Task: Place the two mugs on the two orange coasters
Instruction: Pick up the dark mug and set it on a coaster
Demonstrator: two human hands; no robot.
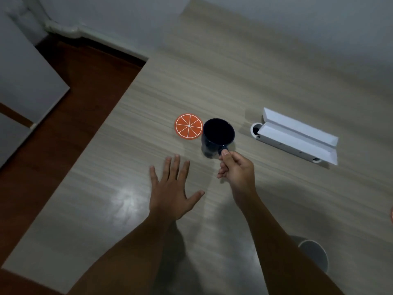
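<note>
A dark blue mug [217,135] is upright just right of an orange-slice coaster [188,126] on the pale wooden table [234,71]. My right hand [236,167] grips the mug's handle from the near side. Whether the mug rests on the table or hangs just above it is unclear. My left hand [172,188] lies flat with fingers spread on the table, nearer to me than the coaster, holding nothing. A grey-white round object [314,254], perhaps the second mug, is half hidden behind my right forearm at the lower right. A second coaster is not in sight.
An open white box [297,137] lies on the table to the right, beside a round cable hole [256,129]. The table's left edge drops to a dark wooden floor [63,124]. A white wall runs along the back.
</note>
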